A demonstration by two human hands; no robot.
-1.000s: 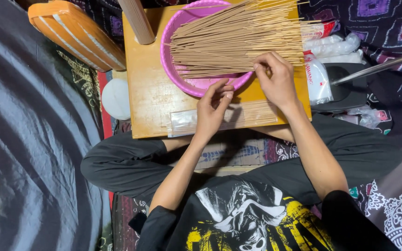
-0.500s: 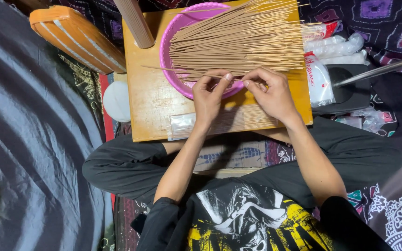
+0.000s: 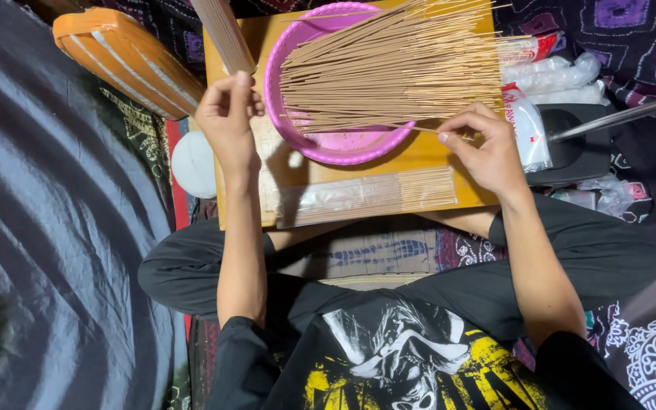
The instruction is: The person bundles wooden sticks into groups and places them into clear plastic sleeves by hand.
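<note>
A pink bowl (image 3: 343, 144) on a wooden board (image 3: 427, 156) holds a thick fan of thin brown incense sticks (image 3: 396, 68). My right hand (image 3: 487, 148) pinches a few of these sticks at the bowl's right rim. My left hand (image 3: 229, 114) is raised at the board's left edge, fingers curled against the lower end of an upright tan bundle of sticks (image 3: 222, 30). Its grip is hidden from view. A clear plastic packet of sticks (image 3: 373, 196) lies along the board's near edge, between my hands.
An orange striped cushion (image 3: 123, 57) lies at the far left, with a white round lid (image 3: 193, 163) beside the board. Plastic packets (image 3: 540, 83), a black stand (image 3: 578, 144) and a metal rod (image 3: 624, 114) crowd the right. Grey cloth (image 3: 47, 228) covers the left.
Both hands left the packet on the board. My left hand rose to the upright bundle at the left. My right hand shifted right and pinched sticks at the bowl's rim.
</note>
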